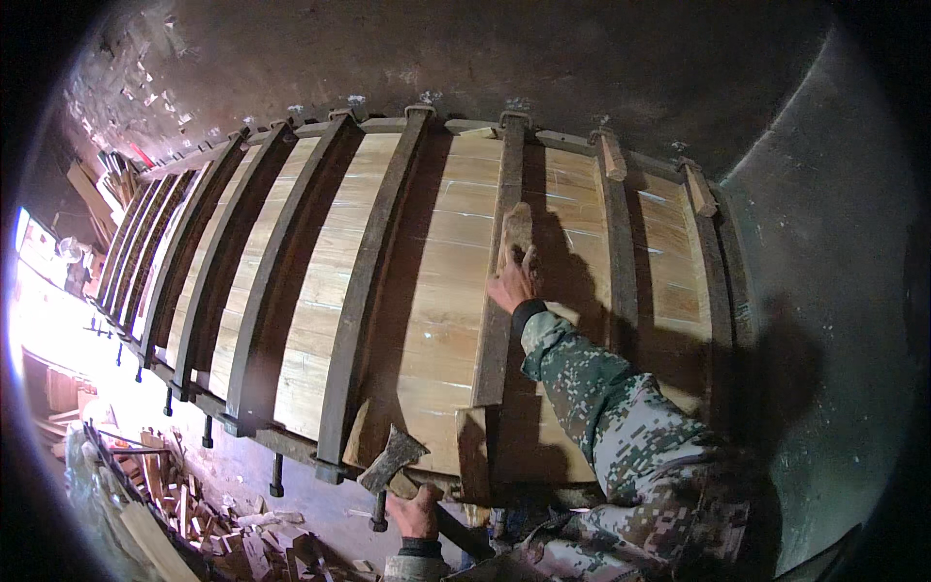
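A large panel of pale wooden boards (456,291) lies under several dark clamp bars. My right hand (516,281) reaches over it, fingers closed around the lower end of a small wood block (519,225) at one clamp bar (493,359). Near the panel's front edge my left hand (417,514) is closed on a hatchet (393,458), gripping the handle close behind its head. The hatchet's head points up and left beside a bolt (378,512). Part of the handle passes behind my left hand toward the right.
Wood blocks sit at the far ends of two bars, one a wedge (611,155). Another block (473,453) stands at the near end of the middle bar. Bolts (276,475) hang below the front edge. Wood scraps (257,543) litter the floor; a dark wall (824,291) borders the right.
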`<state>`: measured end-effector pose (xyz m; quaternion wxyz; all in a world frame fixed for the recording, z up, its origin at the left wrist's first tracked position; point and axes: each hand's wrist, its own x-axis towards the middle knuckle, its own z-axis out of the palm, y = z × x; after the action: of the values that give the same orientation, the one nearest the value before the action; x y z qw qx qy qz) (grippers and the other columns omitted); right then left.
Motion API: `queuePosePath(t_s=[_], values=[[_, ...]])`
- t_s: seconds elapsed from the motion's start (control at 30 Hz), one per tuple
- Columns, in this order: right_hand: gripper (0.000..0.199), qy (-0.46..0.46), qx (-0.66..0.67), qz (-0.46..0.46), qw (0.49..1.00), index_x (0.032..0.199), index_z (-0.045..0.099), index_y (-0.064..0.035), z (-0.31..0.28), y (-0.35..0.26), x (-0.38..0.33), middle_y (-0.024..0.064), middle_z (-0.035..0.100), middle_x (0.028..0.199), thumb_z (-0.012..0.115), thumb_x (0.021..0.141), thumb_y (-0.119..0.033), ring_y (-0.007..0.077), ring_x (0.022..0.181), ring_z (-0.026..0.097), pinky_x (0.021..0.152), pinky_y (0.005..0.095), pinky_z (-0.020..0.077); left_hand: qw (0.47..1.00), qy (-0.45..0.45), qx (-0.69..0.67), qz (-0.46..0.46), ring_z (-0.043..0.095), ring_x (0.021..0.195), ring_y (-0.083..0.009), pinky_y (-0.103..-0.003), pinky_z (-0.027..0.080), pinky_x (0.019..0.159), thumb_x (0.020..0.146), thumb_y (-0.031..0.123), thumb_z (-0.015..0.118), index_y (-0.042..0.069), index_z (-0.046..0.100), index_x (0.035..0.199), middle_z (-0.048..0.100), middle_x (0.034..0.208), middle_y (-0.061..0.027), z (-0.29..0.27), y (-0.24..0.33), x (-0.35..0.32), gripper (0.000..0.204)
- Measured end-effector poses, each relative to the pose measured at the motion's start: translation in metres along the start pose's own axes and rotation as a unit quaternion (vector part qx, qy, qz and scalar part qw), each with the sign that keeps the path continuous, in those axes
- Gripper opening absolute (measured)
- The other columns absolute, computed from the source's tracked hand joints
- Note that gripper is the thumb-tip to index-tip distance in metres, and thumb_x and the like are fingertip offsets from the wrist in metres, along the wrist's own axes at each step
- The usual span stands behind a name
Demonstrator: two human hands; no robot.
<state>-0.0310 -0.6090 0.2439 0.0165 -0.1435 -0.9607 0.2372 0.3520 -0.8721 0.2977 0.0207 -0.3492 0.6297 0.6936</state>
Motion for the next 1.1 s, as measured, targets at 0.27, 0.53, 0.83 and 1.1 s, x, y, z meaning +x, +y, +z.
queuePosePath(t_s=[0.27, 0.53, 0.83, 1.1], values=[[0.078, -0.034, 0.027, -0.041, 0.998, 0.146, 0.044, -0.0076, 0.021, 0.018, 0.24, 0.0366, 0.041, 0.15, 0.071, 0.076, -0.026, 0.0576, 0.128, 0.05, 0.109, 0.0624, 0.0387, 0.975, -0.007, 0.222, -0.02, 0.064, 0.092, -0.0296, -0.043, 0.048, 0.084, 0.084, 0.017, 0.073, 0.013, 0.072, 0.104, 0.069, 0.096, -0.0175, -0.012, -0.04, 0.052, 0.021], [0.071, 0.028, -0.073, -0.028, 0.997, 0.141, 0.05, -0.0055, 0.013, -0.007, 0.393, 0.032, 0.063, 0.127, 0.072, 0.076, -0.023, 0.0467, 0.122, 0.06, 0.101, 0.0555, 0.0488, 0.96, -0.063, 0.147, -0.229, 0.063, 0.102, -0.0288, -0.039, 0.054, 0.084, 0.103, 0.017, 0.053, -0.003, 0.062, 0.132, 0.068, 0.118, -0.0164, -0.02, -0.085, 0.089, 0.036], [0.098, 0.012, 0.093, -0.144, 0.985, 0.159, 0.027, 0.0007, 0.019, 0.017, 0.439, 0.0318, 0.036, 0.158, 0.074, 0.082, -0.038, 0.0447, 0.146, 0.037, 0.121, 0.0477, 0.0306, 0.965, -0.028, 0.182, -0.186, 0.068, 0.099, -0.0265, -0.038, 0.056, 0.084, 0.096, 0.014, 0.058, 0.0, 0.068, 0.125, 0.072, 0.112, -0.0147, 0.011, -0.065, 0.093, 0.033], [0.071, -0.261, 0.355, -0.216, 0.871, 0.148, 0.04, 0.0025, -0.016, 0.04, 0.084, 0.0206, 0.051, 0.141, 0.075, 0.09, -0.015, 0.0288, 0.134, 0.048, 0.112, 0.0409, 0.0374, 0.881, -0.056, 0.397, 0.252, 0.073, 0.097, -0.0244, -0.037, 0.057, 0.084, 0.09, 0.011, 0.063, 0.003, 0.073, 0.119, 0.076, 0.106, -0.0132, 0.113, 0.015, 0.137, 0.032]])
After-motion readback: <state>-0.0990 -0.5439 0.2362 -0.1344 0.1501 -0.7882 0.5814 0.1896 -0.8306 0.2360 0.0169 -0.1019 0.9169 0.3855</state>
